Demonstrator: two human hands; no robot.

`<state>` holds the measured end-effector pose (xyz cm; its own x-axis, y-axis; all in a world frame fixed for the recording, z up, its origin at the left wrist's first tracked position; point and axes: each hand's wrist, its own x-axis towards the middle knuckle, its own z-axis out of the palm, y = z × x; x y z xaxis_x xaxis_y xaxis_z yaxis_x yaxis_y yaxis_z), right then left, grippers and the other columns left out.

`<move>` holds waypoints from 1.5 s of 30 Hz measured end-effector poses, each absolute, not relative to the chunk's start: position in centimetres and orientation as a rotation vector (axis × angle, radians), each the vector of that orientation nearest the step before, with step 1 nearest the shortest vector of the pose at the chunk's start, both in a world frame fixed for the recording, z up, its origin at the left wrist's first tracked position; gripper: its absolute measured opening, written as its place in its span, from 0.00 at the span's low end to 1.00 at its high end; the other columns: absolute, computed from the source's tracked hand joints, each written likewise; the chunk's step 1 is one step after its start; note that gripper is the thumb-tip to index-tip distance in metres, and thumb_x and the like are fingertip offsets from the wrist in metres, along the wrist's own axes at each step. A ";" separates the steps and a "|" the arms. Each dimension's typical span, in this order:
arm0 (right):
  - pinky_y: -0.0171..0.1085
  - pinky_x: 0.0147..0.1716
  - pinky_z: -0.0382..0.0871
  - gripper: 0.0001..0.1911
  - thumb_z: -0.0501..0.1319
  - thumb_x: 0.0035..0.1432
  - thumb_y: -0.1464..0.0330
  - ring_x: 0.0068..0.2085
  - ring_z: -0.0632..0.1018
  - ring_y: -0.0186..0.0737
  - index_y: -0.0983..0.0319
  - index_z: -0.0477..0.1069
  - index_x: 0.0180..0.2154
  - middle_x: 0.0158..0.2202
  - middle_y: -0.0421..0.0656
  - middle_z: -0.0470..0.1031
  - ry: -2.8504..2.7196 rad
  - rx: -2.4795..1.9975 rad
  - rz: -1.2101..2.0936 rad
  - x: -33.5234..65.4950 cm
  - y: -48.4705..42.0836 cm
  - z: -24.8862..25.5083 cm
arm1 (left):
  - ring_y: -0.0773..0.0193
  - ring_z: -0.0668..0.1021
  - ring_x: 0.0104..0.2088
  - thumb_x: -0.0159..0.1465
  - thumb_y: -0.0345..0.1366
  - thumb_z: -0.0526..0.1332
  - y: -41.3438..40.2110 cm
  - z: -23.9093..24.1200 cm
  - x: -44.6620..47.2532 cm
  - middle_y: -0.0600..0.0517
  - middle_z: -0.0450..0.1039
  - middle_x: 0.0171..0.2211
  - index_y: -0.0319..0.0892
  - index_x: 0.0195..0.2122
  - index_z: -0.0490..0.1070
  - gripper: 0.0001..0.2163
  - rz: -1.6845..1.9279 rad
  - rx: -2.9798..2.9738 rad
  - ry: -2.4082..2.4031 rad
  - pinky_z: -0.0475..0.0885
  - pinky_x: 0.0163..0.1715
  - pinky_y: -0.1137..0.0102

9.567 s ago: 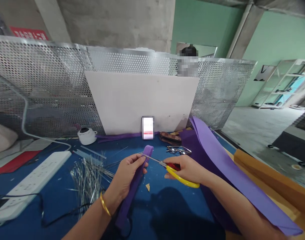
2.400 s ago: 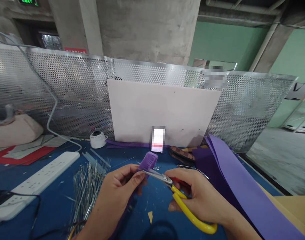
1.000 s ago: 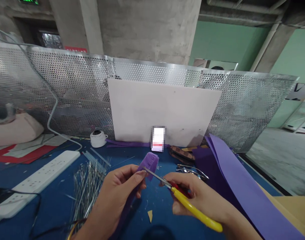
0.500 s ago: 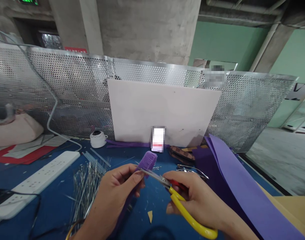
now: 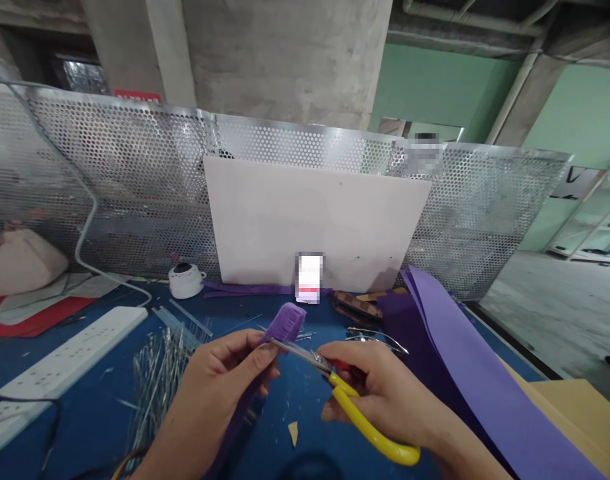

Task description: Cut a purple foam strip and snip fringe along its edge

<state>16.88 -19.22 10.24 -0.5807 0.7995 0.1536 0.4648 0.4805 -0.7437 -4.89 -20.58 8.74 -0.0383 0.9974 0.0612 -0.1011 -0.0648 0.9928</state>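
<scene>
A purple strip (image 5: 286, 322), its top end folded and fringed with fine slits, is pinched between the thumb and fingers of my left hand (image 5: 229, 377). The rest of the strip trails down behind that hand. My right hand (image 5: 379, 383) grips a pair of scissors (image 5: 357, 413) with yellow and red handles. Their blades point left and lie against the strip just above my left thumb; the blades look nearly closed. Below the scissors a small tan paper scrap (image 5: 293, 434) lies on the blue table (image 5: 269, 460).
Left are thin metal wires (image 5: 152, 387) and a white power strip (image 5: 67, 373). A white pot-like item (image 5: 185, 280), a lit phone (image 5: 309, 277) and a brown checked case (image 5: 357, 308) stand before a white board (image 5: 317, 223). Purple sheets (image 5: 477, 380) and eyeglasses (image 5: 377, 339) lie right.
The whole view has shifted slightly, so everything sits a little further left. Both hands keep their hold on the strip and the scissors, with little visible change between them.
</scene>
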 end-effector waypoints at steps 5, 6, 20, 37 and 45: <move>0.30 0.24 0.53 0.13 0.69 0.52 0.66 0.26 0.59 0.31 0.60 0.65 0.27 0.23 0.32 0.59 -2.253 -1.081 0.890 17.0 -19.2 10.0 | 0.71 0.71 0.20 0.53 0.41 0.71 -20.5 8.7 -4.8 0.56 0.75 0.19 0.42 0.23 0.77 0.09 1.323 1.097 1.116 0.65 0.22 0.78; 0.30 0.24 0.53 0.13 0.69 0.52 0.66 0.26 0.59 0.31 0.60 0.64 0.27 0.23 0.32 0.59 -2.256 -1.085 0.883 17.0 -19.2 9.9 | 0.71 0.71 0.20 0.53 0.42 0.72 -20.5 8.7 -4.8 0.56 0.76 0.19 0.42 0.23 0.77 0.09 1.325 1.082 1.110 0.65 0.22 0.78; 0.31 0.25 0.54 0.06 0.68 0.53 0.68 0.26 0.61 0.32 0.59 0.71 0.32 0.24 0.33 0.62 -2.257 -1.114 0.845 16.9 -19.0 10.0 | 0.71 0.71 0.20 0.59 0.43 0.66 -20.7 8.9 -4.7 0.55 0.75 0.21 0.42 0.25 0.76 0.11 1.351 1.175 1.170 0.65 0.22 0.77; 0.32 0.25 0.53 0.07 0.69 0.54 0.66 0.26 0.62 0.33 0.60 0.73 0.30 0.22 0.33 0.62 -2.268 -1.086 0.746 16.9 -19.0 9.7 | 0.70 0.71 0.21 0.61 0.43 0.64 -20.7 8.8 -4.8 0.55 0.75 0.21 0.43 0.25 0.75 0.11 1.341 1.250 1.188 0.64 0.23 0.76; 0.32 0.27 0.58 0.06 0.66 0.55 0.65 0.26 0.62 0.33 0.61 0.74 0.31 0.25 0.36 0.67 -2.225 -1.048 0.930 16.9 -18.9 10.0 | 0.70 0.71 0.21 0.61 0.42 0.65 -20.6 8.8 -4.9 0.55 0.75 0.22 0.43 0.26 0.75 0.11 1.313 1.197 1.160 0.65 0.24 0.75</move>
<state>16.90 -18.85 9.98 -0.5741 0.8047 0.1513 0.4578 0.4687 -0.7555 -4.86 -20.57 8.75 -0.0389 0.9971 0.0660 -0.0576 -0.0681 0.9960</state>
